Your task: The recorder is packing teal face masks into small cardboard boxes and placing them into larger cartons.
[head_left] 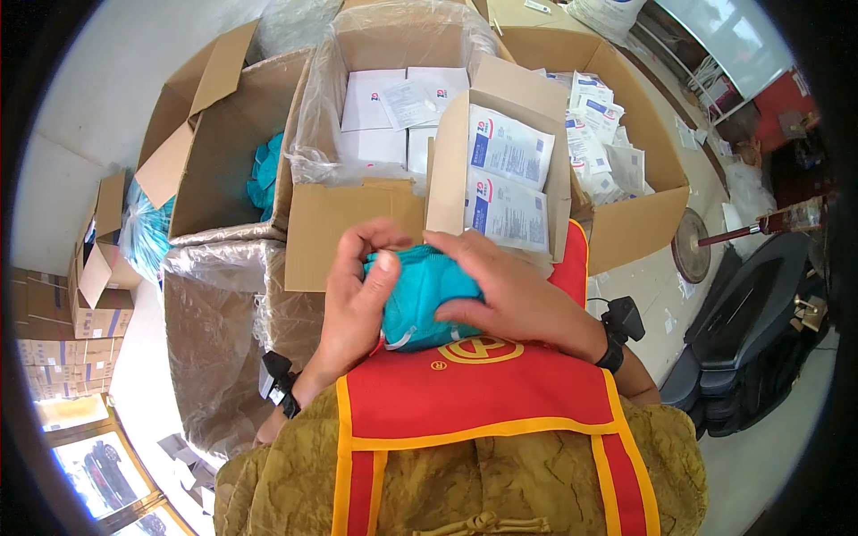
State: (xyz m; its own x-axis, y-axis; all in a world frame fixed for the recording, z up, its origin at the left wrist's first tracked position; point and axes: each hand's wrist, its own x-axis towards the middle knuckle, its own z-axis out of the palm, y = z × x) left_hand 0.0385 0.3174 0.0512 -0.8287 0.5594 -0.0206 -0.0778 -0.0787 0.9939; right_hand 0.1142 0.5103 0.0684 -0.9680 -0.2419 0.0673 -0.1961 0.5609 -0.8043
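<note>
Held close in front of my body is a teal face mask (420,299), with a white strap along its lower edge; whether several are stacked together I cannot tell. My right hand (505,290) grips its right side, thumb across the front and fingers over the top. At the left side, my left hand (356,286) curls round it with the thumb raised at its upper corner; those fingertips are slightly blurred. Just beyond my hands, an open carton (447,183) holds white printed packets (508,210).
A tall carton (210,201) at the left holds teal items (265,177). A plastic-lined carton (313,98) contains white boxes (374,147). More white packets (597,134) lie in the right carton (639,223). Below left stands a plastic-lined carton (214,330). Black chair parts (742,330) lie at the right.
</note>
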